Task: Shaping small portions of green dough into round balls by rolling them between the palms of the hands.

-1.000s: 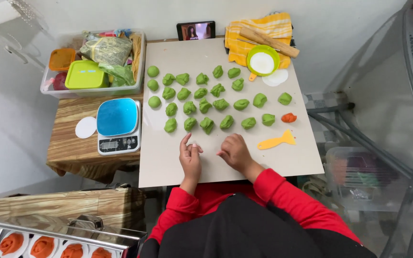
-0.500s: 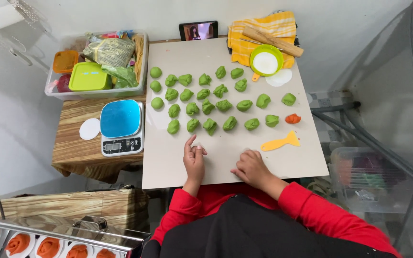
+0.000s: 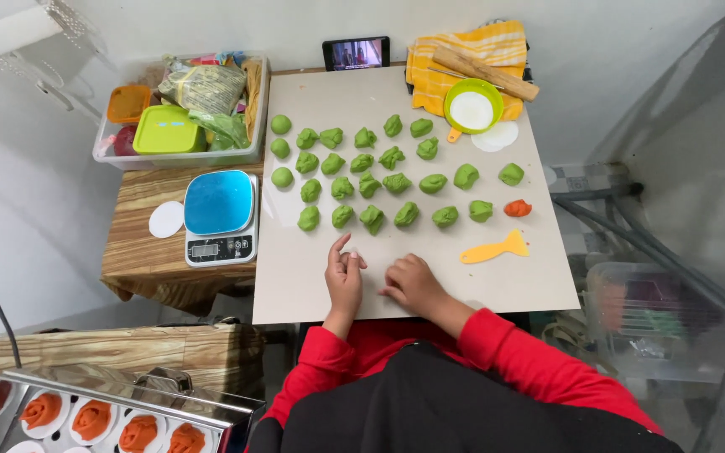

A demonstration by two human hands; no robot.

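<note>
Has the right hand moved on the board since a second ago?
Yes. The right hand slid away from the left hand, toward the side where the yellow scraper lies, judged against the board; it rests near the board's front edge.

- The left hand (image 3: 345, 277) rests on the pale work board (image 3: 295, 285), fingers pointing up the board
- The right hand (image 3: 411, 283) lies just beside it, fingers curled, empty
- Rows of green dough lumps (image 3: 372, 172) fill the board beyond both hands
- An orange dough lump (image 3: 517, 208) sits at the right end, a yellow scraper (image 3: 494, 249) below it
- A blue-topped kitchen scale (image 3: 220, 216) stands left of the board
</note>
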